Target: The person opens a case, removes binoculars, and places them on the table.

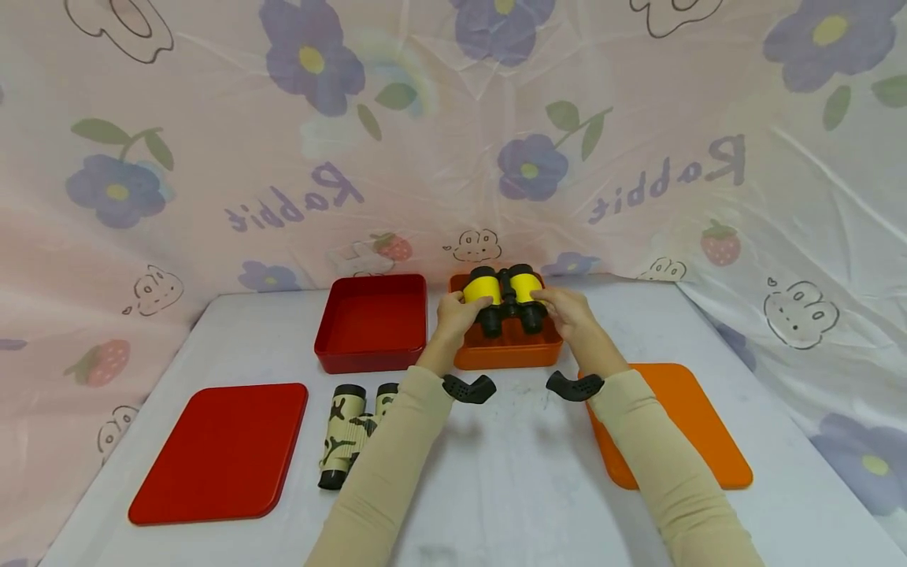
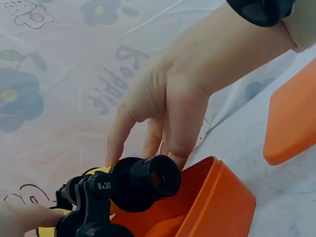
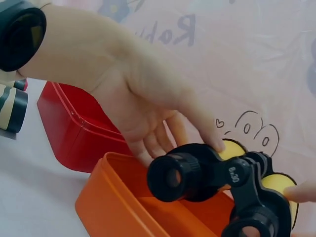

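Yellow-and-black binoculars (image 1: pixel 509 299) are held over an orange box (image 1: pixel 506 359), tilted with their eyepieces toward me. My left hand (image 1: pixel 453 316) grips the left barrel, and my right hand (image 1: pixel 569 313) grips the right one. In the left wrist view the right hand (image 2: pixel 173 94) has its fingers around the far barrel, beside the eyepiece; the box wall (image 2: pixel 217 202) is just below. The right wrist view shows the left hand (image 3: pixel 148 94) on its barrel, with the binoculars (image 3: pixel 217 173) above the inside of the box. Whether they touch the box is unclear.
An open red box (image 1: pixel 372 323) stands left of the orange one. A red lid (image 1: pixel 223 453) lies front left, near camouflage binoculars (image 1: pixel 347 429) partly hidden by the left sleeve. An orange lid (image 1: pixel 680 409) lies under the right forearm. Patterned cloth (image 1: pixel 453 142) hangs behind the table.
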`<move>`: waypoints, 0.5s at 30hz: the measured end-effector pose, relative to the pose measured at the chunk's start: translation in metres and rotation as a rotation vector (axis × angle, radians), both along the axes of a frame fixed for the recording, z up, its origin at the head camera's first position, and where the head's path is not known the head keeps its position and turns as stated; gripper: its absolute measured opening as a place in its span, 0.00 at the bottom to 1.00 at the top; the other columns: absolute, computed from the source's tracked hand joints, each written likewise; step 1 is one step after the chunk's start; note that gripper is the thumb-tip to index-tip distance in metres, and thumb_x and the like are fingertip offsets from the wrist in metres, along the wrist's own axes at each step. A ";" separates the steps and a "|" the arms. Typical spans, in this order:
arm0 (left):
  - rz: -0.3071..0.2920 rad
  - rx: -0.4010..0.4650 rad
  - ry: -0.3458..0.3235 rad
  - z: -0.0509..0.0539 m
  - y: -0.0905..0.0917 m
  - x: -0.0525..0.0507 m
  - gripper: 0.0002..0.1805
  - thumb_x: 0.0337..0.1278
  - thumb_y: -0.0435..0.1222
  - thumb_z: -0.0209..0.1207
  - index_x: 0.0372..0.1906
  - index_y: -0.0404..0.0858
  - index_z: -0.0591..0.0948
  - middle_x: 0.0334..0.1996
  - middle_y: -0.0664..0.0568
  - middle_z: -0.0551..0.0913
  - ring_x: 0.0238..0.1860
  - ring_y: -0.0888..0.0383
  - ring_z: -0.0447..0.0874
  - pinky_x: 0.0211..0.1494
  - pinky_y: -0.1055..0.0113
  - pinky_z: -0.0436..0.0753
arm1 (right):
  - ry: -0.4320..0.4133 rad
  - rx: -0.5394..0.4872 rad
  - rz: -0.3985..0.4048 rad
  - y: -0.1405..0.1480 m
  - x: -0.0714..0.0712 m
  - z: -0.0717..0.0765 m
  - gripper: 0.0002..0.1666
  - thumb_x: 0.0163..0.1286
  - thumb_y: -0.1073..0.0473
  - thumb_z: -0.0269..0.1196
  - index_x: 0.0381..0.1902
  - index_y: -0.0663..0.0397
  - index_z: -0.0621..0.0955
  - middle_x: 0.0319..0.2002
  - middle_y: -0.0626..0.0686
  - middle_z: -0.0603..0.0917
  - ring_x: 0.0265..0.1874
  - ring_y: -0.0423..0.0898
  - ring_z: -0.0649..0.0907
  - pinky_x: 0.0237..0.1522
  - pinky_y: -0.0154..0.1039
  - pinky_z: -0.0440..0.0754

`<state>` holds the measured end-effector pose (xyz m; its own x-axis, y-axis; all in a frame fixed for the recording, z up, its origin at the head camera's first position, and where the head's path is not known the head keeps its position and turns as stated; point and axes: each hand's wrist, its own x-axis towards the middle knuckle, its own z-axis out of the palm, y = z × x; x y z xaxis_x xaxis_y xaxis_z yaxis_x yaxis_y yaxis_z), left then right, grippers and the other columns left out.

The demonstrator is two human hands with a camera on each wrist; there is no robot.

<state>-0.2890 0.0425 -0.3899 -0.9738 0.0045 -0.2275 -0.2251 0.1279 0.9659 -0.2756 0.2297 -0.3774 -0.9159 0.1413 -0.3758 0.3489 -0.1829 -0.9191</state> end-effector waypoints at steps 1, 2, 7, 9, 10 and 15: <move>0.000 0.004 -0.007 0.000 -0.001 0.001 0.32 0.56 0.41 0.65 0.63 0.30 0.72 0.60 0.39 0.76 0.57 0.46 0.74 0.69 0.55 0.75 | -0.004 0.003 0.006 0.001 0.000 0.000 0.42 0.66 0.63 0.61 0.74 0.60 0.57 0.78 0.51 0.53 0.62 0.43 0.73 0.57 0.27 0.73; 0.001 0.005 -0.012 0.000 -0.002 0.001 0.33 0.56 0.42 0.66 0.64 0.31 0.71 0.61 0.39 0.75 0.58 0.45 0.74 0.69 0.55 0.75 | -0.008 0.007 0.013 0.001 0.001 0.001 0.41 0.66 0.63 0.61 0.74 0.59 0.58 0.78 0.51 0.54 0.54 0.41 0.75 0.47 0.26 0.73; 0.009 0.022 -0.021 0.001 -0.006 0.003 0.39 0.54 0.43 0.67 0.68 0.31 0.67 0.66 0.40 0.71 0.64 0.44 0.72 0.72 0.54 0.72 | -0.017 0.009 0.033 0.002 0.002 0.004 0.39 0.66 0.62 0.62 0.73 0.59 0.61 0.77 0.51 0.55 0.53 0.40 0.72 0.33 0.26 0.68; 0.014 0.030 -0.022 0.003 -0.006 0.004 0.39 0.54 0.43 0.67 0.68 0.31 0.67 0.66 0.40 0.71 0.64 0.44 0.71 0.72 0.54 0.72 | -0.020 0.000 0.038 0.002 0.003 0.005 0.40 0.66 0.62 0.61 0.73 0.59 0.60 0.78 0.51 0.53 0.67 0.44 0.69 0.38 0.26 0.69; 0.016 0.030 -0.023 0.004 -0.007 0.005 0.38 0.54 0.43 0.67 0.68 0.32 0.67 0.66 0.40 0.71 0.64 0.44 0.72 0.72 0.54 0.72 | -0.025 0.002 0.040 0.002 0.003 0.006 0.40 0.66 0.61 0.62 0.73 0.59 0.60 0.78 0.50 0.53 0.72 0.44 0.64 0.41 0.26 0.69; 0.024 0.025 -0.019 0.009 -0.006 0.010 0.37 0.55 0.44 0.67 0.67 0.33 0.69 0.66 0.41 0.73 0.63 0.45 0.73 0.72 0.55 0.73 | -0.021 -0.039 0.038 0.002 0.007 0.011 0.41 0.67 0.62 0.61 0.74 0.60 0.57 0.79 0.50 0.49 0.78 0.46 0.53 0.76 0.33 0.59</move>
